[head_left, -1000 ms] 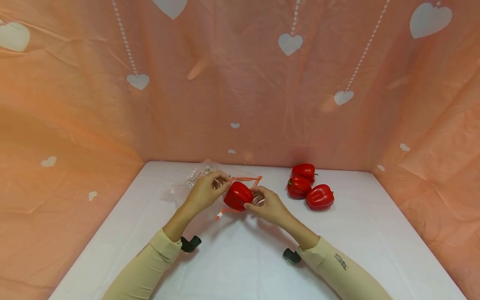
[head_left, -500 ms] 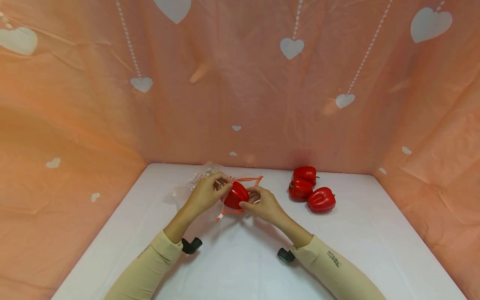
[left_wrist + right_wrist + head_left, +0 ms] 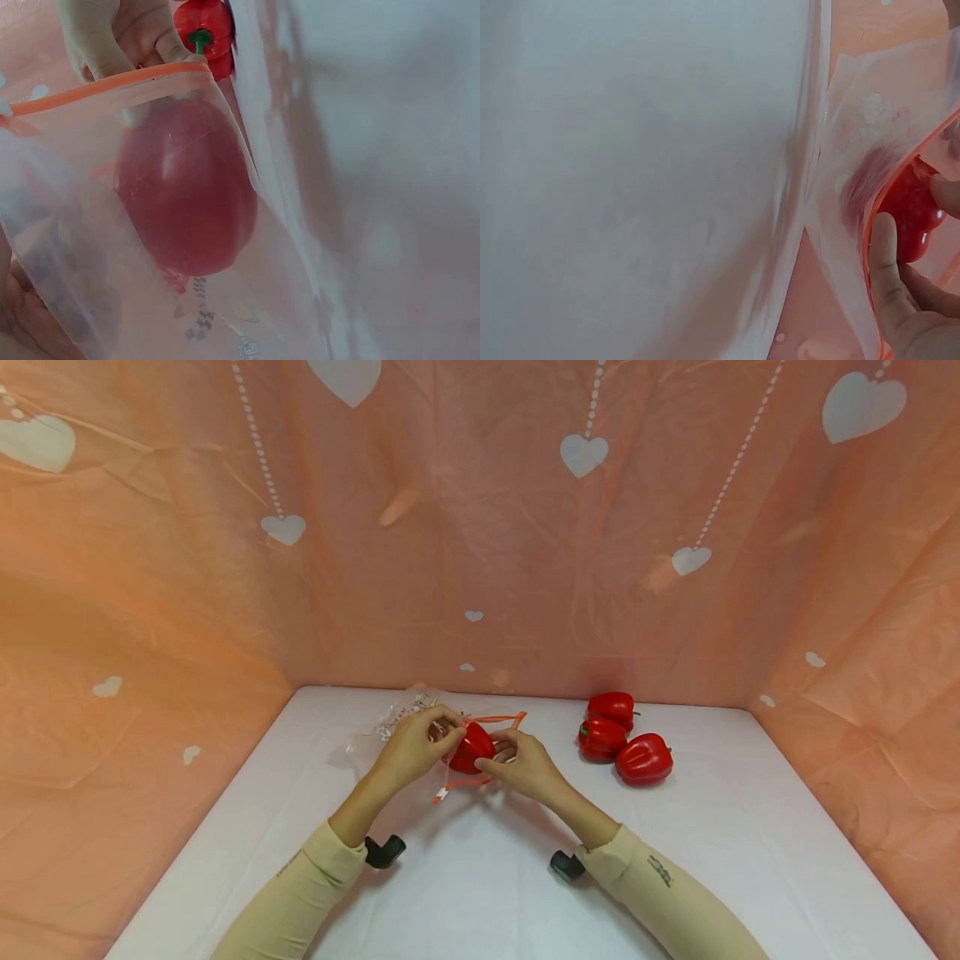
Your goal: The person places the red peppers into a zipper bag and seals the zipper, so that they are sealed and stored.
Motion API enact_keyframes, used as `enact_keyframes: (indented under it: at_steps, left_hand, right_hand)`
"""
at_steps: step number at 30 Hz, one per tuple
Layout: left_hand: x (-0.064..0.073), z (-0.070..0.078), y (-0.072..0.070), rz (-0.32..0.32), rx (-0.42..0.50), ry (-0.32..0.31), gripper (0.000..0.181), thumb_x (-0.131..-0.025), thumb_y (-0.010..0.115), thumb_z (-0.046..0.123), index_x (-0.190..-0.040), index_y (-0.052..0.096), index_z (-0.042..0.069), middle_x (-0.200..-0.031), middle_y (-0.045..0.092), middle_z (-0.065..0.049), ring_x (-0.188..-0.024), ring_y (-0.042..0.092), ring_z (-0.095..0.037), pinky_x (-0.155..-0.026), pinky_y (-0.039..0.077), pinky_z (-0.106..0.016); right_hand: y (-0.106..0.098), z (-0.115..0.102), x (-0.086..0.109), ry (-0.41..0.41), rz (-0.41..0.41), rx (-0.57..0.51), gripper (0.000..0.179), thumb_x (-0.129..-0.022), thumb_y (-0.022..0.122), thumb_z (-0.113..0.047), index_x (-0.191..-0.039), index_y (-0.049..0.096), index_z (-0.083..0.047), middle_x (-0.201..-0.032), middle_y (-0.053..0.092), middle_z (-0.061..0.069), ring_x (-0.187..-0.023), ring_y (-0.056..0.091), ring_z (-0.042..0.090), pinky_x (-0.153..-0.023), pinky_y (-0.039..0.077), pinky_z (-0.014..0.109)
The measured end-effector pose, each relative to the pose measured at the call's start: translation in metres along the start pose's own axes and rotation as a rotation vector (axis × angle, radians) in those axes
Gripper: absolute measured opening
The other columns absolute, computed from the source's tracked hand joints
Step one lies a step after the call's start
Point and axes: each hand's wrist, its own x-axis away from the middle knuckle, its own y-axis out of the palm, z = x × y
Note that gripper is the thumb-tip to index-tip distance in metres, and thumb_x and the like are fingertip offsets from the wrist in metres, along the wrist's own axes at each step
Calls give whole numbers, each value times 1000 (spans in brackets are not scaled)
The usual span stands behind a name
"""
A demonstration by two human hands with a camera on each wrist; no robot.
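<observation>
A clear plastic zip bag (image 3: pixel 67 225) with an orange zip edge is held up above the table. My left hand (image 3: pixel 415 745) pinches the bag's edge by its mouth. In the head view, my right hand (image 3: pixel 525 766) holds a red bell pepper (image 3: pixel 473 747) at the bag's opening. Through the film in the left wrist view, most of the pepper (image 3: pixel 187 187) shows inside the bag, below the orange edge. The right wrist view shows the pepper's lobed end (image 3: pixel 911 217) still outside the film, with fingers (image 3: pixel 885 247) beside it at the orange rim.
Several more red bell peppers (image 3: pixel 643 760) lie in a group at the back right of the white table (image 3: pixel 465 893). A peach curtain with white hearts (image 3: pixel 585 456) encloses the back and sides. Dark wrist-mounted devices (image 3: pixel 385 852) sit under both sleeves.
My right hand has moved left, pushing the bell pepper deeper into the zip bag. My left hand keeps its hold on the bag's edge in nearly the same place.
</observation>
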Motion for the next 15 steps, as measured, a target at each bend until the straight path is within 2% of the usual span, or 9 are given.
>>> enact_keyframes:
  at_steps: [8, 15]
  left_hand:
    - [1, 1, -1, 3, 5, -4, 11, -100, 78, 18, -110, 76, 14, -98, 76, -1, -86, 65, -20, -74, 56, -33]
    - [0, 1, -2, -5, -1, 1, 11, -100, 78, 18, -110, 76, 14, -97, 75, 0, -84, 64, -18, -75, 54, -34]
  right_hand:
    - [2, 2, -2, 19, -1, -40, 52, -92, 87, -18, -133, 66, 6, -103, 77, 11, -92, 74, 22, -75, 61, 31]
    - [4, 3, -4, -50, -8, -143, 43, -96, 80, -5, -133, 65, 11, -124, 73, 23, -108, 76, 34, -90, 62, 37]
